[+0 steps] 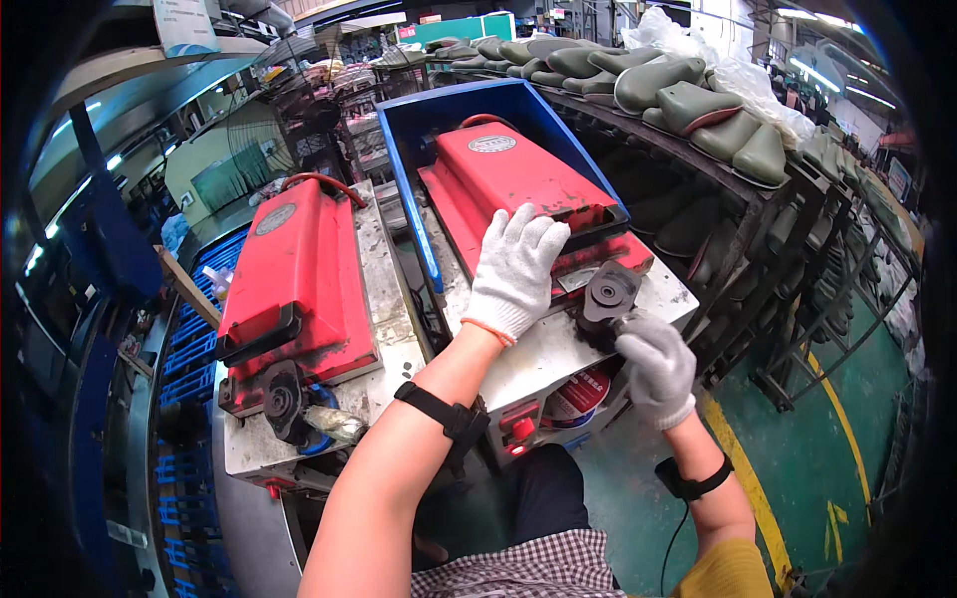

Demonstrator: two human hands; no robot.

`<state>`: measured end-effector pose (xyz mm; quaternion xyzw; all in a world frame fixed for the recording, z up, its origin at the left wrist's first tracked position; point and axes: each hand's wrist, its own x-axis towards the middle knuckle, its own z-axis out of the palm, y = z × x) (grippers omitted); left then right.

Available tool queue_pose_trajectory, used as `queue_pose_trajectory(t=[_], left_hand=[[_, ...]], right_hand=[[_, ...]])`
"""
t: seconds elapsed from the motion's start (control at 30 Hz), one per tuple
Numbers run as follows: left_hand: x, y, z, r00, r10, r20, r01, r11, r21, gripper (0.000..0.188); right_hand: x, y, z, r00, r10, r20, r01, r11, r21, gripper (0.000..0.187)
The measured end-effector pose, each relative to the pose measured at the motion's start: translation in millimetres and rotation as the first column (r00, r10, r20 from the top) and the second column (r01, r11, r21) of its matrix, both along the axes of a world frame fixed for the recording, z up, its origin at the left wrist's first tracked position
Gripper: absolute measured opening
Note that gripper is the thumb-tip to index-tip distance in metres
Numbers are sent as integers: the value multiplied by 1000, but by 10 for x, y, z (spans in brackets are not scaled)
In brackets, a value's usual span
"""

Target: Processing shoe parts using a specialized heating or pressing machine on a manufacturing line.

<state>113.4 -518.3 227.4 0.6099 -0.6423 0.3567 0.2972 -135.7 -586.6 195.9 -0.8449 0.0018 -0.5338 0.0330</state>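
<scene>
My left hand (pixel 515 261), in a white knitted glove with an orange cuff, lies with fingers stretched out on the red metal cover (pixel 528 164) of the right-hand machine, beside its black handle (pixel 588 221). In front of that cover sits a black part with a round knob (pixel 610 289). My right hand (pixel 655 367), gloved alike, is closed with its fingertips against the right side of this part. What they hold, if anything, is hidden. Below the metal top, a red switch (pixel 522 429) and a disc-shaped roll (pixel 578 397) show in the machine's front.
A second red-covered machine (pixel 289 269) stands at the left, with a similar black knob part (pixel 284 401). A blue bin (pixel 409 199) surrounds the right machine's far end. Racks of green clog-like shoes (pixel 658 85) line the right. Yellow lines (pixel 743 468) mark the green floor.
</scene>
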Motion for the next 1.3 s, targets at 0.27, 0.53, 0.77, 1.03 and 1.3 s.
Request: queue_pose_trajectory(t=[0.27, 0.53, 0.77, 1.03, 1.3], left_hand=[[0, 49, 14, 999, -18, -39, 18, 1000, -1, 66], [-63, 1436, 614, 967, -104, -233, 146, 974, 175, 30], [835, 3097, 705, 732, 583, -351, -491, 810, 321, 22], [1165, 2986, 1043, 500, 729, -467, -24, 551, 834, 51], [1324, 2973, 963, 415, 667, -619, 158, 617, 771, 41]], right_hand=[[412, -767, 159, 887, -463, -11, 435, 825, 360, 30], [792, 821, 51, 966, 193, 172, -215, 970, 114, 30], [1419, 2116, 333, 716, 620, -321, -358, 721, 593, 42], [2076, 2623, 542, 571, 314, -759, -196, 949, 246, 55], [2025, 2664, 489, 684, 396, -613, -193, 908, 371, 54]])
